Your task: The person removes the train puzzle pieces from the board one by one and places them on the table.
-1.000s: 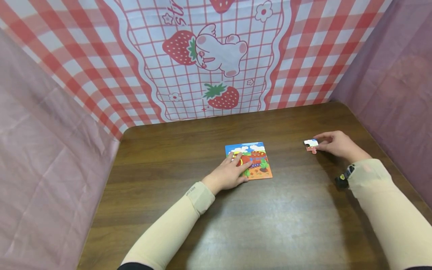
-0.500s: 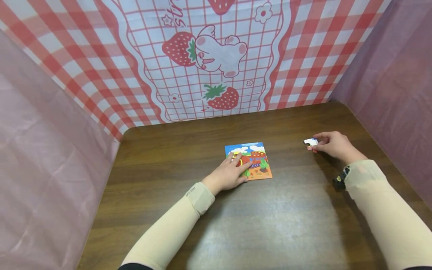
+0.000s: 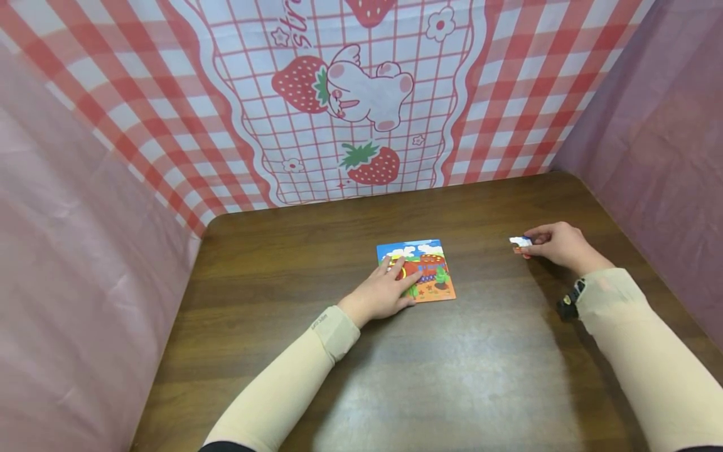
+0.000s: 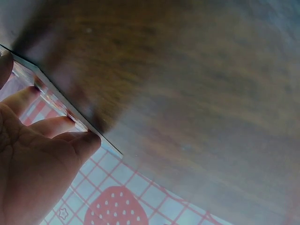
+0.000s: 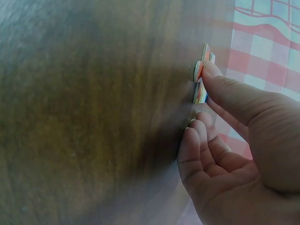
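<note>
My left hand (image 3: pixel 377 294) rests with spread fingers on a square jigsaw puzzle (image 3: pixel 433 276), pressing its left part. The picture shows blue sky, clouds, a red train-like shape and orange ground; the hand hides some of it. From the side, the left wrist view has the fingertips on the thin puzzle board (image 4: pixel 65 98). Farther right, my right hand (image 3: pixel 567 247) pinches a small puzzle piece (image 3: pixel 518 242), white and blue with some orange-red. In the right wrist view the thumb lies on the tabbed piece (image 5: pixel 201 77); whether a second piece lies with it I cannot tell.
Both things are on a brown wooden table (image 3: pixel 452 364). A red-and-white checked cloth (image 3: pixel 508 113) with strawberries hangs behind it. Pink cloths hang at the left (image 3: pixel 85 282) and right (image 3: pixel 649 157). A small black device (image 3: pixel 569 306) is strapped at the right wrist.
My right thumb has moved over the lower part of the piece, and less of its red side shows. My left hand and the puzzle have stayed put.
</note>
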Tool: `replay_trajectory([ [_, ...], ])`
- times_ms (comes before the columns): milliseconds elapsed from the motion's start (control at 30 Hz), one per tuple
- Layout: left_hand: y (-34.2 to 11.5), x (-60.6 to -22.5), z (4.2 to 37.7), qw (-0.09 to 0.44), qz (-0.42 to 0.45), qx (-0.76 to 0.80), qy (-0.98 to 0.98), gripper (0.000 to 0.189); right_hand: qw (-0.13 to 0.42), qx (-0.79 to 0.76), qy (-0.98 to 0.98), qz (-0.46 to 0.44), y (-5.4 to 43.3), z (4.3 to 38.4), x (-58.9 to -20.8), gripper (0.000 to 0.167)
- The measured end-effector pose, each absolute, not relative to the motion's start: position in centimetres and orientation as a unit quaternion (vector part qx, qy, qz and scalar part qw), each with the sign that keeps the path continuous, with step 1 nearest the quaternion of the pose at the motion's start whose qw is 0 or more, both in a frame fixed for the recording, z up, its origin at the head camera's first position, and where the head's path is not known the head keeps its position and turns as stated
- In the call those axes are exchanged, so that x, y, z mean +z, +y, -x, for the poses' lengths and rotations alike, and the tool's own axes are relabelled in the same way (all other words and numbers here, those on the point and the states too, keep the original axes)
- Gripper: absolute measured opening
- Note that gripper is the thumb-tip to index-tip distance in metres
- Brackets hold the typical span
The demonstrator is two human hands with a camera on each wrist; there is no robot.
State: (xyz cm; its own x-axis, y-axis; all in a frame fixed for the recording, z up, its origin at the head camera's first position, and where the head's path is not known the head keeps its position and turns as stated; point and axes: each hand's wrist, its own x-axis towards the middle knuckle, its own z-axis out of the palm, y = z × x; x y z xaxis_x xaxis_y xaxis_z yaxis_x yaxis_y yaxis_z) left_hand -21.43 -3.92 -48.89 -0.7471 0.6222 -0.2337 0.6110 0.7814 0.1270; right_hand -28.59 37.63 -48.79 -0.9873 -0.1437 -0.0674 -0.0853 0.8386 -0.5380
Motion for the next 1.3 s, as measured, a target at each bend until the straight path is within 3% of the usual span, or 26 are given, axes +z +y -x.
replay_trajectory([
  [900, -4.0, -48.8, 21.4, 0.141, -0.323, 0.031, 0.935, 0.065, 0.039, -0.304, 0.951, 0.039, 37.4, 28.2, -48.4, 0.058],
  [1100, -4.2, -48.8, 21.4, 0.139, -0.325, 0.029, 0.935, 0.065, 0.021, -0.313, 0.948, 0.05, 35.7, 28.4, -47.7, 0.057],
  [1300, -4.5, -48.7, 21.1, 0.134, -0.326, 0.025, 0.936, 0.067, 0.044, -0.353, 0.932, 0.072, 32.3, 28.4, -46.9, 0.054],
])
